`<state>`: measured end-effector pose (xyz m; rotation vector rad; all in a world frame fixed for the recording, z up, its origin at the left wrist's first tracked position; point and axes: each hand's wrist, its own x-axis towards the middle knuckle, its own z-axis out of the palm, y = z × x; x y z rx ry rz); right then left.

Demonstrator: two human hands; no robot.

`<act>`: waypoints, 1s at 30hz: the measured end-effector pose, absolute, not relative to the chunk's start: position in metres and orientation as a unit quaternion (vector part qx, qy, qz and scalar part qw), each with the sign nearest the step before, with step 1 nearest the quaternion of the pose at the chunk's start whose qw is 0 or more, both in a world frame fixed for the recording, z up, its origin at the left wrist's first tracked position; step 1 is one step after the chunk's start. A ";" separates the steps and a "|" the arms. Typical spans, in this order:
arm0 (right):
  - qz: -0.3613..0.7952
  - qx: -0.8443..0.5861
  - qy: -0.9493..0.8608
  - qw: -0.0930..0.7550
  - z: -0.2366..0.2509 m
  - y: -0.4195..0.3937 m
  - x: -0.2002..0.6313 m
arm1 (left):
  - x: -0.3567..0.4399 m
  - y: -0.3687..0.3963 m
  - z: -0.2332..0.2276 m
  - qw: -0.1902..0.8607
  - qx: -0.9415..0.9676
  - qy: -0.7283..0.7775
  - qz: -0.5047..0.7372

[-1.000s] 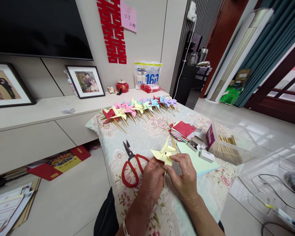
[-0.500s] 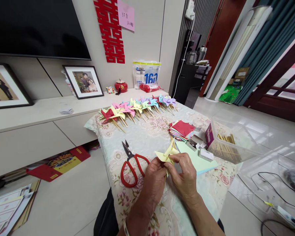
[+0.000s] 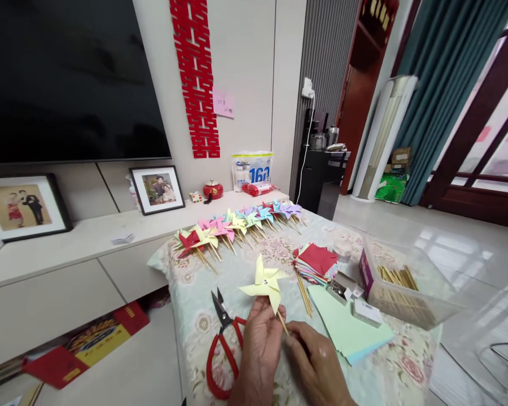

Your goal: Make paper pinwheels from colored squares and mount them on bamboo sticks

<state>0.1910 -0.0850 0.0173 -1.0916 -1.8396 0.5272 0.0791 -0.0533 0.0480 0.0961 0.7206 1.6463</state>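
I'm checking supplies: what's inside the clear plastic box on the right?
Inside the clear plastic box are many thin, wood-coloured sticks. Anything beneath or between them is covered, so I can't tell.

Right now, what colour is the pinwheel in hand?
Pale yellow; the pinwheel shows best in the head view.

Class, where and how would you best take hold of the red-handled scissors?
Probably by the left red loop of the scissors, from the near left: the blades point away from the person, and the left hand partly hides the other loop.
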 end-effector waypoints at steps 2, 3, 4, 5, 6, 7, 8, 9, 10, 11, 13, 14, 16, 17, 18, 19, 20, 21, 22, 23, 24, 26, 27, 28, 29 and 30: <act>0.211 -0.459 -0.722 0.472 0.017 -0.082 0.193 | 0.086 -0.044 0.047 0.636 0.074 0.295 0.710; 0.207 -0.470 -0.709 0.483 0.018 -0.080 0.195 | 0.090 -0.041 0.048 0.645 0.084 0.285 0.705; 0.201 -0.480 -0.697 0.493 0.019 -0.079 0.198 | 0.094 -0.037 0.049 0.653 0.085 0.276 0.700; 0.193 -0.490 -0.685 0.503 0.021 -0.077 0.200 | 0.098 -0.034 0.051 0.661 0.079 0.271 0.695; 0.183 -0.499 -0.675 0.512 0.022 -0.075 0.202 | 0.101 -0.032 0.054 0.668 0.072 0.266 0.691; 0.172 -0.505 -0.667 0.520 0.023 -0.073 0.204 | 0.105 -0.031 0.056 0.675 0.063 0.261 0.687; 0.162 -0.508 -0.661 0.528 0.022 -0.071 0.206 | 0.109 -0.030 0.059 0.682 0.054 0.254 0.684; 0.156 -0.509 -0.656 0.535 0.021 -0.069 0.207 | 0.111 -0.030 0.060 0.687 0.047 0.247 0.681; 0.154 -0.511 -0.650 0.541 0.019 -0.067 0.209 | 0.114 -0.031 0.061 0.691 0.040 0.243 0.680; 0.152 -0.513 -0.642 0.549 0.016 -0.065 0.210 | 0.115 -0.031 0.062 0.693 0.040 0.240 0.678; 0.158 -0.517 -0.638 0.548 0.009 -0.063 0.213 | 0.116 -0.031 0.059 0.695 0.049 0.233 0.679; 0.162 -0.517 -0.644 0.540 0.006 -0.061 0.214 | 0.115 -0.031 0.057 0.695 0.058 0.227 0.679; 0.168 -0.517 -0.663 0.514 0.003 -0.059 0.218 | 0.111 -0.029 0.051 0.697 0.069 0.209 0.682; 0.167 -0.519 -0.669 0.506 0.005 -0.057 0.220 | 0.108 -0.027 0.048 0.696 0.066 0.203 0.685; 0.160 -0.522 -0.669 0.504 0.008 -0.055 0.221 | 0.106 -0.026 0.044 0.694 0.059 0.203 0.688; 0.149 -0.527 -0.662 0.512 0.013 -0.052 0.222 | 0.104 -0.024 0.041 0.688 0.046 0.215 0.692; 0.138 -0.530 -0.655 0.520 0.021 -0.048 0.222 | 0.103 -0.022 0.039 0.683 0.032 0.233 0.692; 0.124 -0.534 -0.648 0.529 0.030 -0.043 0.222 | 0.102 -0.020 0.037 0.680 0.022 0.250 0.689; 0.110 -0.538 -0.642 0.535 0.041 -0.035 0.221 | 0.102 -0.019 0.036 0.678 0.013 0.266 0.685; 0.092 -0.543 -0.640 0.536 0.054 -0.025 0.220 | 0.103 -0.017 0.035 0.679 0.008 0.278 0.679; 0.074 -0.550 -0.640 0.532 0.067 -0.012 0.218 | 0.104 -0.016 0.034 0.681 0.006 0.287 0.674; 0.047 -0.559 -0.650 0.513 0.092 0.022 0.215 | 0.110 -0.012 0.031 0.684 0.006 0.308 0.662; 0.041 -0.563 -0.658 0.498 0.103 0.042 0.213 | 0.113 -0.010 0.028 0.683 0.012 0.319 0.656; 0.044 -0.573 -0.664 0.478 0.112 0.063 0.211 | 0.117 -0.008 0.024 0.681 0.024 0.330 0.653; 0.051 -0.587 -0.667 0.456 0.118 0.085 0.208 | 0.121 -0.006 0.019 0.674 0.044 0.338 0.655; 0.062 -0.609 -0.669 0.422 0.123 0.106 0.205 | 0.125 -0.004 0.013 0.673 0.077 0.344 0.650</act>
